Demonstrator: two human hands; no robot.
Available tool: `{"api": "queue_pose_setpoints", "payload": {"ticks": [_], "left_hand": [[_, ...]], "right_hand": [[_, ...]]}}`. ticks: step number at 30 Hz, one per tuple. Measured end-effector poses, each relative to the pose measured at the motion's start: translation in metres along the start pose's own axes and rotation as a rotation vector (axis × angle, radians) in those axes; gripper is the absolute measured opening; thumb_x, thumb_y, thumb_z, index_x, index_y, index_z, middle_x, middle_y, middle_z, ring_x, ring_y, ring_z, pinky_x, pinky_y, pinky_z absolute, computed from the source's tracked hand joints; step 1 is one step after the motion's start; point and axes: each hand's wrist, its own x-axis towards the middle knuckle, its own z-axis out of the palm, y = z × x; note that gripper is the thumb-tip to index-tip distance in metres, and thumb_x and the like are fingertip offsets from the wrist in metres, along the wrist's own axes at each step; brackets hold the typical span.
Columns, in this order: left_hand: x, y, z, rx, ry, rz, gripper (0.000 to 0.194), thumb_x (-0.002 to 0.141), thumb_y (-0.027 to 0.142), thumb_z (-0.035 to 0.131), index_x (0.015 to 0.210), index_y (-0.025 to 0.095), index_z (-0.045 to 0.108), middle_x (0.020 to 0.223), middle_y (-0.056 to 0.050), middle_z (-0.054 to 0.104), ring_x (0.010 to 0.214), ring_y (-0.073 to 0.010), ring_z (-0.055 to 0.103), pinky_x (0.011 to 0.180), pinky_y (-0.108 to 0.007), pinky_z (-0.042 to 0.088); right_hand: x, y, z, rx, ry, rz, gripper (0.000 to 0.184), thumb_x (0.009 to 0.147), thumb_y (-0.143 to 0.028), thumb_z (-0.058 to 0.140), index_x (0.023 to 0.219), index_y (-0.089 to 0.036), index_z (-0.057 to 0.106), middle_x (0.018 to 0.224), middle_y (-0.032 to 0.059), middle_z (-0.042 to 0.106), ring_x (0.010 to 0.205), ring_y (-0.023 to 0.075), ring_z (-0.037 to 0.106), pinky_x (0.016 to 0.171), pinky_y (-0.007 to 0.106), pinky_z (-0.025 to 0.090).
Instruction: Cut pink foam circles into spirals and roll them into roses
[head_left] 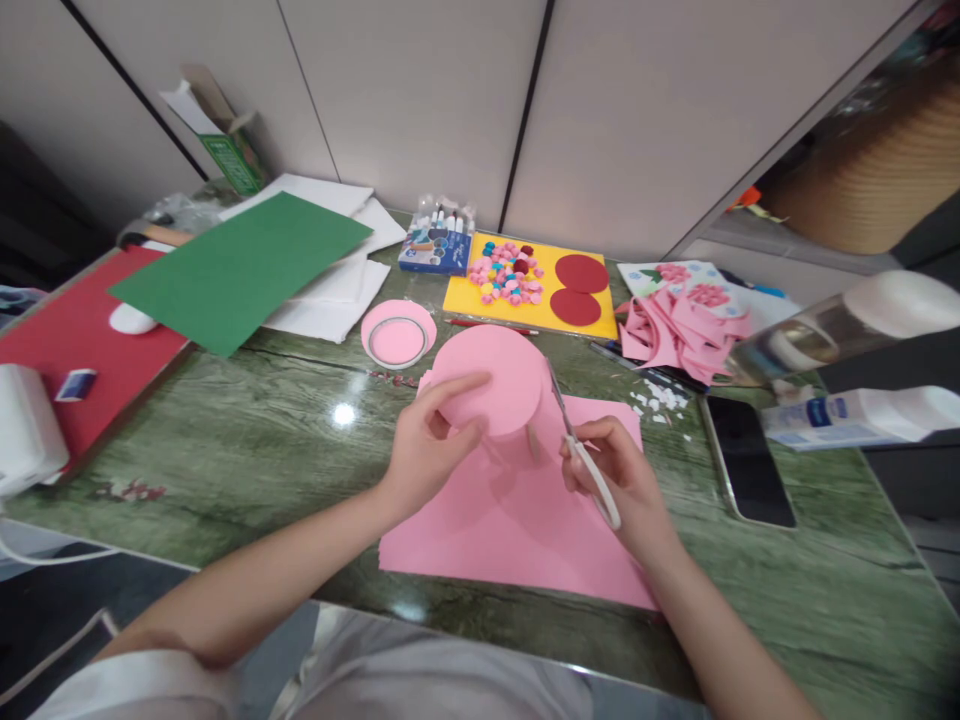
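My left hand [435, 435] pinches a round pink paper disc [499, 375] at its lower left, thumb and fingers closed on it. In my right hand [611, 470] is a pair of scissors [596, 485] with white handles, the blades pointing up along the disc's right edge. Whether the blades touch the paper I cannot tell. Under both hands lies a larger pink paper sheet [517, 540]. Beyond my left hand, a ring-shaped object [375, 352] rests on another pink disc [418, 312].
Behind are a yellow sheet [544, 313] bearing pompoms [510, 272] and red discs [581, 273], and a marker box [437, 240]. Pink scraps [682, 325], a phone [750, 460] and two bottles [847, 320] stand right. Green paper [244, 270] and red paper [45, 330] lie left.
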Motion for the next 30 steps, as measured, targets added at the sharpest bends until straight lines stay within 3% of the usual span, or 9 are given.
{"api": "queue_pose_setpoints", "payload": {"ticks": [30], "left_hand": [[-0.0011,-0.0035,-0.0009,-0.004,0.000,0.032,0.037,0.072,0.015,0.060,0.109,0.022,0.062,0.114,-0.005,0.062,0.109,-0.0205,0.054,0.095,-0.034,0.042]], "right_hand": [[0.0006,-0.0006,0.0013,-0.010,0.004,0.003,0.020,0.078,-0.032,0.061,0.087,-0.023,0.046,0.079,-0.0009,0.054,0.055,0.0081,0.046,0.048,0.022,0.035]]}}
